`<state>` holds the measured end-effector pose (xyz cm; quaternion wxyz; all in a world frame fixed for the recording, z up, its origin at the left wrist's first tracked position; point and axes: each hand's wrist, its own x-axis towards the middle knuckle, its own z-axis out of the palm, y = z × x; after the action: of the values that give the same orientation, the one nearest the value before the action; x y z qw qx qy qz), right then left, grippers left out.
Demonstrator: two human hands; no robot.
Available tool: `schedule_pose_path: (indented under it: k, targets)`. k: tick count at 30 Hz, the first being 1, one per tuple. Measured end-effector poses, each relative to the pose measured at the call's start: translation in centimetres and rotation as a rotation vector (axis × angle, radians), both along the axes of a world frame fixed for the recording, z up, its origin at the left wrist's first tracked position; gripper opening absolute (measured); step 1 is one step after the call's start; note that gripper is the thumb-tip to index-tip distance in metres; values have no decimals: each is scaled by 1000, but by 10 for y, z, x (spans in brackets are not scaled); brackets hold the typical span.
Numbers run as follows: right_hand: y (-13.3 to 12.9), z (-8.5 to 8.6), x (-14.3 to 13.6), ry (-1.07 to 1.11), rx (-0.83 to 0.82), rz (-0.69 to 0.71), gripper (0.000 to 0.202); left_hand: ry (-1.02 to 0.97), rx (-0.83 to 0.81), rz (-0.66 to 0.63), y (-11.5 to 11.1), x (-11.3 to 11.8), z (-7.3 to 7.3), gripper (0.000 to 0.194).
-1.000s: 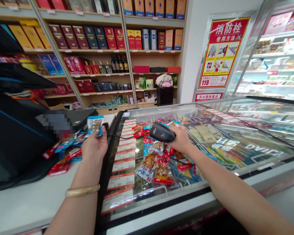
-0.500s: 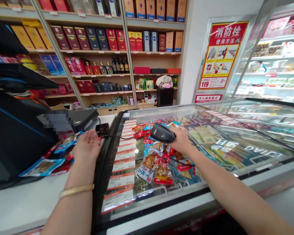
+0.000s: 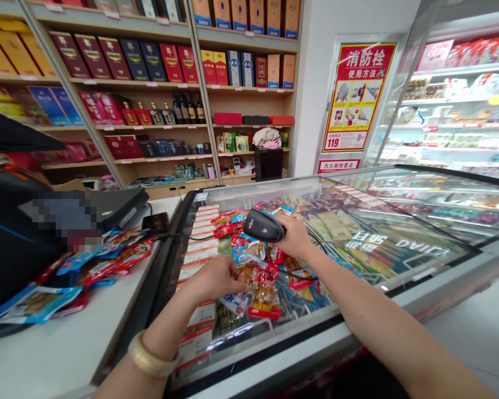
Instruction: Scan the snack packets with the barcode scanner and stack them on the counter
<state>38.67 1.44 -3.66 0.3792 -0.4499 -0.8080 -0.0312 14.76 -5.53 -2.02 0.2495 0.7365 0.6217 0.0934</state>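
Note:
My right hand [image 3: 293, 235] is wrapped around a black handheld barcode scanner [image 3: 264, 225], held above a pile of snack packets on the freezer's glass lid. The scanner's head points left. My left hand [image 3: 218, 280] is at the near left of the pile, thumb and fingers closing around the edge of a clear-fronted snack packet [image 3: 243, 273]; the fingertips are partly hidden. Beside it lies a red-edged snack packet [image 3: 265, 296] with brown food showing. Red and blue packets [image 3: 227, 223] lie behind the scanner.
More snack packets [image 3: 127, 255] are heaped on the white counter [image 3: 77, 343] at left, beside a dark machine [image 3: 8, 233]. A small black device [image 3: 155, 224] sits near the counter's edge. The scanner's cable [image 3: 191, 238] crosses the freezer lid [image 3: 249, 354]. Shelves of boxes stand behind.
My left hand has moved right, from the packets on the counter to the pile on the freezer lid. The right hand keeps the scanner over the pile. The view has turned slightly right.

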Motion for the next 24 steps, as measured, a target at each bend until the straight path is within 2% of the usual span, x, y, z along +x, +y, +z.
schedule_pose_path:
  k: [3,6,8,11,12,14,17,21,24]
  targets:
    - [0,0,0,12,0,-2,21,-189,38,59,3,-6,2,25]
    - [0,-1,0,38,-1,1,25,-494,62,210,8,-15,10,28]
    - [1,-2,1,64,9,1,28,-772,15,348,10,-19,18,28]
    - [3,-4,2,105,49,10,29,-1280,-136,496,11,-22,29,11]
    - [4,-4,2,118,65,17,29,-1458,-208,492,11,-22,31,7]
    - [4,-4,3,135,91,33,29,-1770,-361,433,8,-22,32,14]
    - [3,-2,3,125,114,56,23,-2069,-470,376,3,-19,30,24]
    - [-2,0,2,99,137,119,23,-2222,-523,333,0,-13,25,28]
    - [-6,3,0,88,143,183,23,-2229,-547,314,0,-9,22,30]
